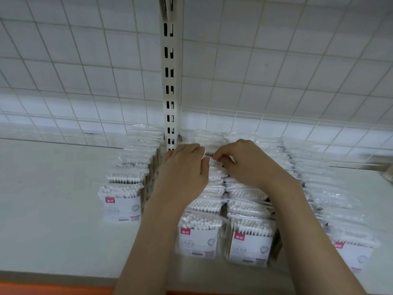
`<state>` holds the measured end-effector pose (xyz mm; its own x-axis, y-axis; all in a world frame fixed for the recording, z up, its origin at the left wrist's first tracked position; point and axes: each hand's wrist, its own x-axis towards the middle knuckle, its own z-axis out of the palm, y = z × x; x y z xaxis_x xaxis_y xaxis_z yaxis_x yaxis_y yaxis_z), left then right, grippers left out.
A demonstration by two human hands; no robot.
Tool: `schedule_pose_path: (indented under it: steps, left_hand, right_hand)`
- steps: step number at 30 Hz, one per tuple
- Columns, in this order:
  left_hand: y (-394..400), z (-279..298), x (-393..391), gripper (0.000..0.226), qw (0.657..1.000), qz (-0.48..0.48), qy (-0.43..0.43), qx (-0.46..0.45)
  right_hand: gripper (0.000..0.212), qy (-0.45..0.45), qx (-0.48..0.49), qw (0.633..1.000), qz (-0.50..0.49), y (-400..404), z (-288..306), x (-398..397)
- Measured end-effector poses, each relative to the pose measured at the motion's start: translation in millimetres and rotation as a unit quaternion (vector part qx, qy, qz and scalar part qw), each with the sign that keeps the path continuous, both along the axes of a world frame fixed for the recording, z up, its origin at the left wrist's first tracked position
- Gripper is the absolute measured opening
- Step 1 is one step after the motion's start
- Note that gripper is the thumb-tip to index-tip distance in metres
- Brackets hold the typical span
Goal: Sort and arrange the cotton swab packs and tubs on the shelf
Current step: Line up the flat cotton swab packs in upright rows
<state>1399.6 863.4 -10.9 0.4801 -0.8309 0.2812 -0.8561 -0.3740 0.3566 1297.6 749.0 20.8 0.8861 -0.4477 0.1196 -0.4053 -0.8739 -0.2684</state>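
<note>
Several rows of clear cotton swab packs stand upright on a white shelf (53,199), running from front to back. The left row's front pack (122,204) stands apart; two middle rows begin with a pack (198,235) and a pack (252,241); another row (331,201) lies to the right. Both hands reach to the back of the middle rows. My left hand (185,167) rests with fairly straight fingers on the pack tops beside the upright post. My right hand (242,160) has curled fingers pinching the top edge of a rear pack (209,155).
A slotted white metal post (170,81) rises at the back centre, between wire-grid back panels (276,71). The left part of the shelf holds nothing. An orange strip (42,287) runs below the front edge. Something brownish (389,173) peeks in at the far right.
</note>
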Motion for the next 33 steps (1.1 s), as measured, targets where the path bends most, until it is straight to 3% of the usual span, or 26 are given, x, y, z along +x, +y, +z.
schedule_pose_path:
  steps: [4, 15, 23, 31, 33]
  left_hand:
    - [-1.6, -0.8, -2.5, 0.027, 0.999, 0.018, 0.001, 0.028]
    - [2.1, -6.3, -2.4, 0.039, 1.000, 0.007, 0.002, 0.020]
    - [0.7, -7.2, -2.4, 0.039, 0.999, 0.000, 0.004, 0.034]
    - [-8.1, -10.2, 5.3, 0.053, 0.997, -0.019, -0.008, 0.072]
    - [-10.4, -11.7, 6.9, 0.069, 0.997, -0.019, -0.026, 0.067]
  right_hand:
    - [0.031, -0.003, -0.017, 1.000, -0.001, -10.3, 6.8, 3.4]
    - [0.029, 0.023, -0.091, 0.995, -0.031, -27.1, 8.5, 27.1]
    - [0.029, 0.055, -0.065, 0.996, -0.012, -18.3, 1.5, 30.6]
    - [0.033, 0.064, -0.060, 0.996, -0.020, -14.0, -2.4, 26.2]
    - [0.035, 0.065, -0.057, 0.996, -0.020, -12.9, -2.9, 25.4]
